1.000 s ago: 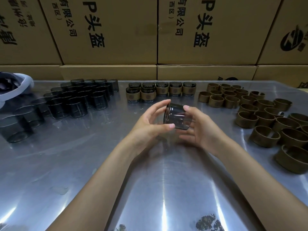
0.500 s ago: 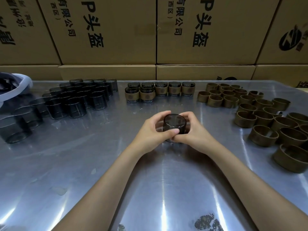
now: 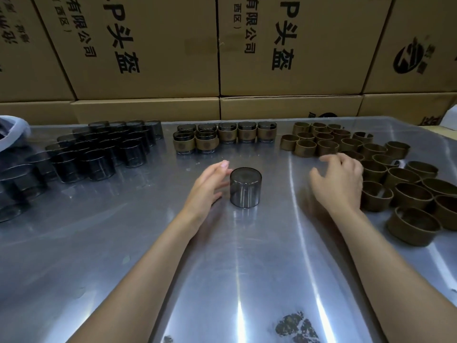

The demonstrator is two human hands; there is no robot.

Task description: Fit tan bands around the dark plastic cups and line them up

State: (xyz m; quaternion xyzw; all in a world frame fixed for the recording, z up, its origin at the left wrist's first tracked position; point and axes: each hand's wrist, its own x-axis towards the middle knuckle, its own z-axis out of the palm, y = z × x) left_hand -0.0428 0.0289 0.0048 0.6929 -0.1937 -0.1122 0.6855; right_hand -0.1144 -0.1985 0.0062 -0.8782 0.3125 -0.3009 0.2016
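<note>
Cup stands inverted mid-worktop, left hand relaxed beside it, right hand loose, empty near the bands: best steady the cup, then slide one band down squarely.

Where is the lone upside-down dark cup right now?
Head view: the upside-down dark plastic cup stands mid-table, beside the left hand, in front of the banded cups.

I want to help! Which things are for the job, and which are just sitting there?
For the job: upside-down cup, bare cups, tan bands, finished cups.
Just there: cardboard boxes, white bag.
</note>
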